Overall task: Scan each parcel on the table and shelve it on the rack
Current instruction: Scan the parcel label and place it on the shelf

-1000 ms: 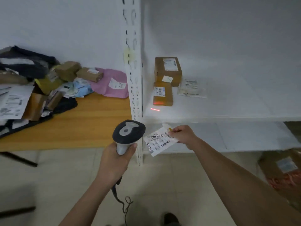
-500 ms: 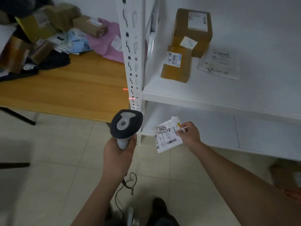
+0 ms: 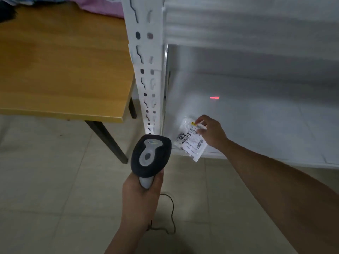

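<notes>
My right hand (image 3: 211, 132) pinches a small clear plastic parcel (image 3: 190, 142) with a white label reading 5025. The parcel hangs at the front left corner of the rack's lower shelf (image 3: 256, 125). My left hand (image 3: 142, 195) grips a dark grey barcode scanner (image 3: 150, 158) by its handle, just left of the parcel. The scanner's red line (image 3: 214, 97) falls on the lower shelf beyond the parcel. Its cable (image 3: 170, 213) trails to the floor.
The rack's white slotted upright (image 3: 146, 70) stands between the wooden table (image 3: 64, 61) and the shelves. A pink bag (image 3: 99, 4) lies at the table's far edge. The upper shelf's edge (image 3: 238, 24) runs above. Below are pale floor tiles.
My view has dropped toward the lower shelf. My right hand has carried the parcel forward and down to that shelf's front left corner. The red line has shifted from the upright onto the lower shelf.
</notes>
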`<action>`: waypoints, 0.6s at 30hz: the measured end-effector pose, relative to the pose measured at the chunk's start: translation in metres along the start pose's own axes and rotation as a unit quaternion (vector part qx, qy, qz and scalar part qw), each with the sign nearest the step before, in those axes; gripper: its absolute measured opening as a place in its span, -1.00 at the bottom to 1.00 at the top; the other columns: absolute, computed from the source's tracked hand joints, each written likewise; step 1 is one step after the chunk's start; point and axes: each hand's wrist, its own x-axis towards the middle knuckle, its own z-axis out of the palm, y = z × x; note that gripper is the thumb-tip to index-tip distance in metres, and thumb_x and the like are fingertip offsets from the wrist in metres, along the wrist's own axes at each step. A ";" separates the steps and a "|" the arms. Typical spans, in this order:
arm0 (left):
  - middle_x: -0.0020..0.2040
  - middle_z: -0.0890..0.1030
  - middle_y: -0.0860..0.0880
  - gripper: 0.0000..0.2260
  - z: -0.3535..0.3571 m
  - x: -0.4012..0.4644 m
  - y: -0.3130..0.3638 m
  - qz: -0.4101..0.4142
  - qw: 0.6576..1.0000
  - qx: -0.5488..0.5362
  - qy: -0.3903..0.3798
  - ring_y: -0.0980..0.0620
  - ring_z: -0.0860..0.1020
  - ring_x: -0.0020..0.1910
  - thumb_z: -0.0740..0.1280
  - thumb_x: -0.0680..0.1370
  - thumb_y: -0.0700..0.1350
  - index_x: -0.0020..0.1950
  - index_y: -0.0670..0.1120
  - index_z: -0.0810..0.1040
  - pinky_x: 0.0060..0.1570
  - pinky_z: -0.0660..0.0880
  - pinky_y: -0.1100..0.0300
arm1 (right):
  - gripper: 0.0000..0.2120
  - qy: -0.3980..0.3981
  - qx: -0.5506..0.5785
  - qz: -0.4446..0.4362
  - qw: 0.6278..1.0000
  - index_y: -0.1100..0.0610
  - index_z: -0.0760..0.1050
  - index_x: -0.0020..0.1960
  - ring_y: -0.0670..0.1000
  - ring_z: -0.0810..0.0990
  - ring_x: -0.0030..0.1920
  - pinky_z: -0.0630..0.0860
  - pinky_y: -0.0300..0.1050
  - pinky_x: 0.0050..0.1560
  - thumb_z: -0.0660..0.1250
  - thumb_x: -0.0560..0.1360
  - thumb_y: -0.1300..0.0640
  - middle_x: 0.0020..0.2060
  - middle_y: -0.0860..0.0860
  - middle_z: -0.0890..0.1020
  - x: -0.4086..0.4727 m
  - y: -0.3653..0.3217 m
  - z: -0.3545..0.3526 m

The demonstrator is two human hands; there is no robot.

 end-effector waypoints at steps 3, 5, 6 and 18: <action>-0.53 0.40 -0.12 -0.63 0.010 0.017 -0.027 0.004 1.000 -0.005 -0.003 0.07 0.32 -0.57 0.39 0.54 -0.13 -0.39 -0.28 0.40 -0.58 0.27 0.32 | -0.61 0.041 -0.193 -0.036 0.980 -0.11 0.46 0.31 0.10 0.38 0.33 0.31 0.03 0.27 0.38 0.52 0.13 0.35 -0.03 0.45 0.020 0.016 0.026; -0.52 0.41 -0.13 -0.62 0.015 0.027 -0.041 0.013 1.000 0.002 -0.002 0.06 0.33 -0.57 0.39 0.54 -0.13 -0.37 -0.31 0.41 -0.57 0.28 0.29 | -0.52 0.062 -0.259 -0.045 0.963 -0.14 0.35 0.41 0.15 0.21 0.43 0.20 0.11 0.36 0.35 0.53 0.04 0.48 -0.02 0.24 0.015 0.025 0.048; -0.52 0.42 -0.13 -0.63 0.017 0.030 -0.046 0.016 1.000 0.006 -0.002 0.06 0.34 -0.56 0.39 0.54 -0.12 -0.36 -0.32 0.42 -0.56 0.29 0.29 | -0.52 0.052 -0.264 -0.045 0.962 -0.15 0.33 0.43 0.17 0.22 0.42 0.24 0.12 0.34 0.33 0.54 -0.01 0.49 0.00 0.20 0.008 0.030 0.061; -0.55 0.40 -0.08 -0.63 0.017 0.027 -0.042 0.000 1.000 0.019 -0.007 0.05 0.32 -0.59 0.39 0.54 -0.11 -0.36 -0.29 0.40 -0.57 0.29 0.25 | -0.54 -0.123 -0.226 0.016 0.966 -0.16 0.04 0.56 0.11 -0.15 0.58 -0.12 0.32 0.47 -0.03 0.67 -0.09 0.59 -0.10 -0.09 0.007 0.034 0.081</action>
